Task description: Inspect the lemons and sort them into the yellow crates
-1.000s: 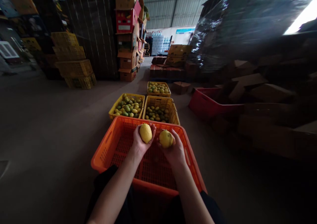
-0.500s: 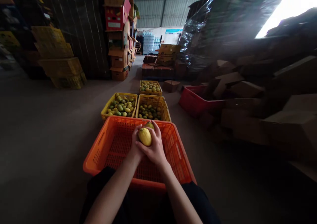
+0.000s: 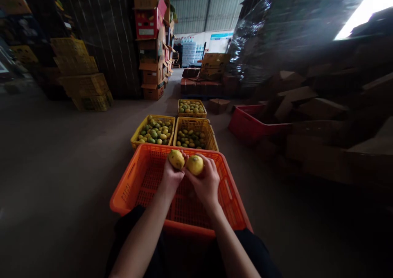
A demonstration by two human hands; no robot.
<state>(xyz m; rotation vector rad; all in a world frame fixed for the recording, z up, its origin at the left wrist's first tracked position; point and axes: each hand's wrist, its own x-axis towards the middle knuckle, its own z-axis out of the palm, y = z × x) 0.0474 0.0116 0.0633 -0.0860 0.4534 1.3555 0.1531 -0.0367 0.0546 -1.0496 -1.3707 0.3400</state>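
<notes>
Over an orange crate (image 3: 124,190), my left hand (image 3: 172,175) is closed round a yellow fruit with dark spots (image 3: 176,159). Beside it, my right hand (image 3: 208,179) grips another yellow fruit (image 3: 195,165), its fingers curled over the right side. The two hands are close together, the fruits side by side with a narrow gap. The part of the crate's slotted bottom that shows holds nothing; my forearms hide some of it.
Beyond the orange crate, yellow crates of green and yellow fruit (image 3: 155,131) stand on the floor. A red crate (image 3: 245,124) and a heap of cardboard (image 3: 322,151) lie to the right. Stacked boxes (image 3: 150,53) rise behind at the left.
My hands have moved apart from their cupped hold, each with its own fruit. The right hand and its fruit are farther right, and the view has shifted slightly left.
</notes>
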